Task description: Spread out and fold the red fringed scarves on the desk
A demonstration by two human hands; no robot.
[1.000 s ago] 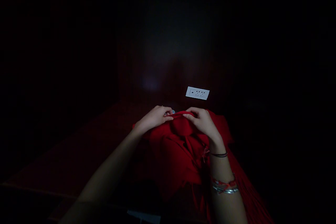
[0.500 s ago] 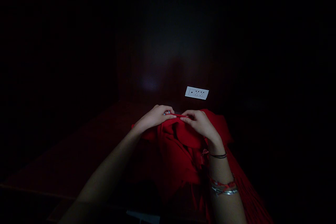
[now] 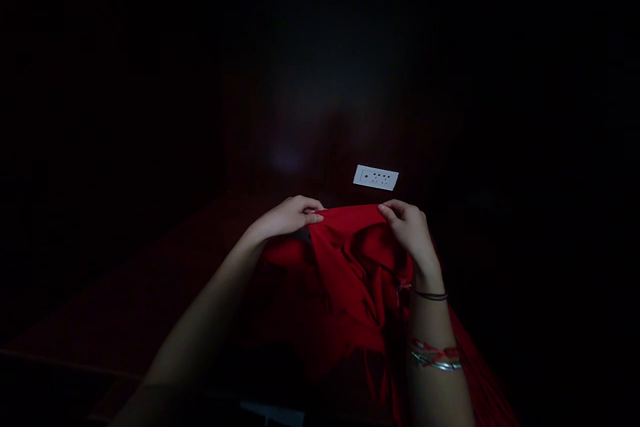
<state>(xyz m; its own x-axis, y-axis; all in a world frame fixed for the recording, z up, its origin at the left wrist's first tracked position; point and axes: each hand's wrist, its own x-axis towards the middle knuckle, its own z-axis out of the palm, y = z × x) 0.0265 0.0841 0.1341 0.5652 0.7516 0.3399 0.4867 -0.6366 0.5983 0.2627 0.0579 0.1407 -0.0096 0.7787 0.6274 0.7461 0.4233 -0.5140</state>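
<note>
Two bare hands pinch the top edge of a red fringed cloth (image 3: 350,267) and stretch it between them, the left hand (image 3: 295,215) at one end of the held edge and the right hand (image 3: 407,223) at the other. Below the grip the cloth hangs in loose folds over a dark red surface (image 3: 115,307), while bracelets (image 3: 435,355) circle the right forearm. Beyond the held edge, nearer the right hand, a white socket plate (image 3: 376,177) sits on a dark wall (image 3: 320,107).

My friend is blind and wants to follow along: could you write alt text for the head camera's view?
Two bare hands, left and right, stretch an edge of red cloth between them in a very dark room. Beyond is a white socket plate.
</note>
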